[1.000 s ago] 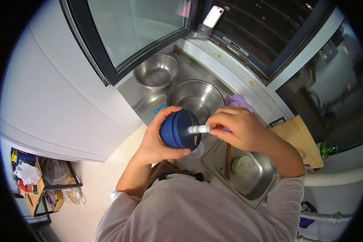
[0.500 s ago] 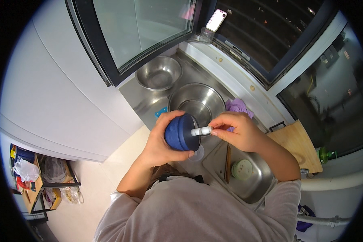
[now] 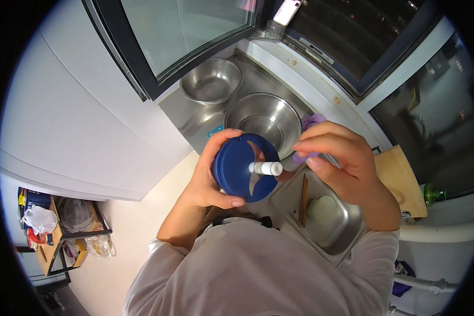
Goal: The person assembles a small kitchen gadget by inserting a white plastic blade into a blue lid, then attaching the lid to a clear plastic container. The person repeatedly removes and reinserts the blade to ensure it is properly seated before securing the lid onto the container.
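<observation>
In my left hand [image 3: 199, 181] is a round blue food chopper lid [image 3: 235, 171], gripped by its ribbed side, fingers above and thumb below. Its flat face is tilted toward my right. Out of the middle of that face sticks a white shaft [image 3: 268, 168], with curved metal blades [image 3: 255, 184] around it. My right hand [image 3: 347, 168] hovers to the right of the shaft, apart from it. Its thumb and fingers are spread, with nothing seen between them.
Two steel bowls [image 3: 211, 80] [image 3: 263, 126] stand on the metal counter beyond my hands. A purple cloth [image 3: 313, 121] lies by the nearer bowl. At the right, the sink [image 3: 337, 239] holds chopsticks [image 3: 303, 203] and a pale round container [image 3: 324, 211]. An open window [image 3: 152, 79] juts over the counter.
My right hand has let go of the white shaft and drawn back to the right, its fingers parting. The lid's face has turned more toward view, showing the blades.
</observation>
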{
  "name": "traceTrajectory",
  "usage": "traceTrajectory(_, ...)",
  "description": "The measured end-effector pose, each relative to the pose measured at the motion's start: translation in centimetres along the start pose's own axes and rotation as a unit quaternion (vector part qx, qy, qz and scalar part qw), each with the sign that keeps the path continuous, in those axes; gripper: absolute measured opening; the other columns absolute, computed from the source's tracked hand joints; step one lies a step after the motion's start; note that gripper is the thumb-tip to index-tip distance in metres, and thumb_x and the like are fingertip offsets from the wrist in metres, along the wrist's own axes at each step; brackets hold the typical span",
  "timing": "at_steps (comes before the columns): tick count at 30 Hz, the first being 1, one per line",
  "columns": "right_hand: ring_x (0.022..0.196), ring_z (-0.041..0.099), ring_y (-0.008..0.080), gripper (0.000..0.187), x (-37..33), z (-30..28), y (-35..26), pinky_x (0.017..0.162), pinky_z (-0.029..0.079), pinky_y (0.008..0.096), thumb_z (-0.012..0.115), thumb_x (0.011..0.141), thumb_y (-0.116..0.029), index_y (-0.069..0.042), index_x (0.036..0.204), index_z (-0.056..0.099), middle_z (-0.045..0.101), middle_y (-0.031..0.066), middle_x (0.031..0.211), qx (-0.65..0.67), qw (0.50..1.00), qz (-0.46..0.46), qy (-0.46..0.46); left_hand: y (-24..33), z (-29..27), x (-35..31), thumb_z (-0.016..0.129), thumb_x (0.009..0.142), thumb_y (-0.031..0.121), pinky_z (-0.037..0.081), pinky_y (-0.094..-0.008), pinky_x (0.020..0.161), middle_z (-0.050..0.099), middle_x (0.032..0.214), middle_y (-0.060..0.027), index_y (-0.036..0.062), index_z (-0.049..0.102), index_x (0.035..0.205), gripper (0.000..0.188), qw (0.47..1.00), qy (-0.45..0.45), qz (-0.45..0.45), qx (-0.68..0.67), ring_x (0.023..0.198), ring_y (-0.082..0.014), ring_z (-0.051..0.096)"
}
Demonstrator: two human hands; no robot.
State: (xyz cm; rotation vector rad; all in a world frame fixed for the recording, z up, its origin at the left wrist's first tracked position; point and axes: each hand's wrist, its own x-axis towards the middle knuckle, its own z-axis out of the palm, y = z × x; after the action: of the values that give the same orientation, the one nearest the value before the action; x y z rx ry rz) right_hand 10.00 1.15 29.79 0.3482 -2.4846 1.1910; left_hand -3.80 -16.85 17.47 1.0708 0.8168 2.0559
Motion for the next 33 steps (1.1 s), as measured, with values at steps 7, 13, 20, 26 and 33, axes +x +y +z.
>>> traceTrajectory(7, 0.067, 0.057, 0.0211, 0.015, 0.1, 1.0, -0.7, 0.056, 0.045, 0.0296, 0.064, 0.076, -0.002, -0.002, 0.091, 0.063, 0.059, 0.0090, 0.082, -0.055, 0.996, -0.061, -0.019, -0.9, -0.5, 0.0, 0.082, 0.045, 0.016, 0.040, -0.0356, 0.094, 0.050, 0.119, -0.0137, 0.0071, 0.026, 0.135, 0.106, 0.995, -0.004, -0.020, -0.101, 0.112, -0.0270, 0.051)
traceTrajectory(13, 0.064, 0.055, 0.0168, 0.023, 0.5, 1.0, -0.8, 0.054, 0.043, 0.0262, 0.061, 0.072, 0.005, 0.002, 0.095, 0.064, 0.058, 0.0105, 0.083, -0.071, 0.993, -0.082, -0.054, -0.9, -0.6, -0.1, 0.083, 0.043, 0.021, 0.042, -0.0384, 0.094, 0.049, 0.121, -0.0155, 0.0067, 0.024, 0.136, 0.111, 0.988, 0.012, -0.043, -0.146, 0.114, -0.0295, 0.050)
traceTrajectory(20, 0.064, 0.056, 0.0190, 0.031, 0.6, 1.3, -1.4, 0.055, 0.045, 0.0274, 0.063, 0.066, -0.001, 0.005, 0.097, 0.063, 0.059, 0.0142, 0.085, -0.091, 0.987, -0.130, -0.002, -1.7, -0.9, -0.4, 0.083, 0.042, 0.031, 0.044, -0.0430, 0.095, 0.050, 0.123, -0.0167, 0.0093, 0.024, 0.137, 0.114, 0.976, -0.009, -0.056, -0.212, 0.114, -0.0333, 0.051)
traceTrajectory(26, 0.066, 0.058, 0.0195, 0.030, 1.4, 1.6, -1.2, 0.056, 0.046, 0.0269, 0.064, 0.066, 0.001, 0.005, 0.096, 0.063, 0.059, 0.0150, 0.085, -0.079, 0.988, -0.134, 0.009, -1.6, 0.0, 0.2, 0.083, 0.042, 0.034, 0.044, -0.0425, 0.096, 0.049, 0.124, -0.0172, 0.0091, 0.025, 0.138, 0.115, 0.954, -0.027, -0.080, -0.289, 0.115, -0.0319, 0.051)
traceTrajectory(33, 0.064, 0.058, 0.0179, 0.025, 2.0, 1.5, -1.1, 0.055, 0.045, 0.0254, 0.068, 0.066, 0.009, 0.003, 0.089, 0.062, 0.060, 0.0141, 0.085, -0.105, 0.980, -0.166, 0.033, -1.0, 1.0, 0.4, 0.082, 0.049, 0.045, 0.038, -0.0398, 0.101, 0.043, 0.131, -0.0169, 0.0027, 0.022, 0.138, 0.115, 0.953, 0.001, -0.106, -0.283, 0.120, -0.0289, 0.046)
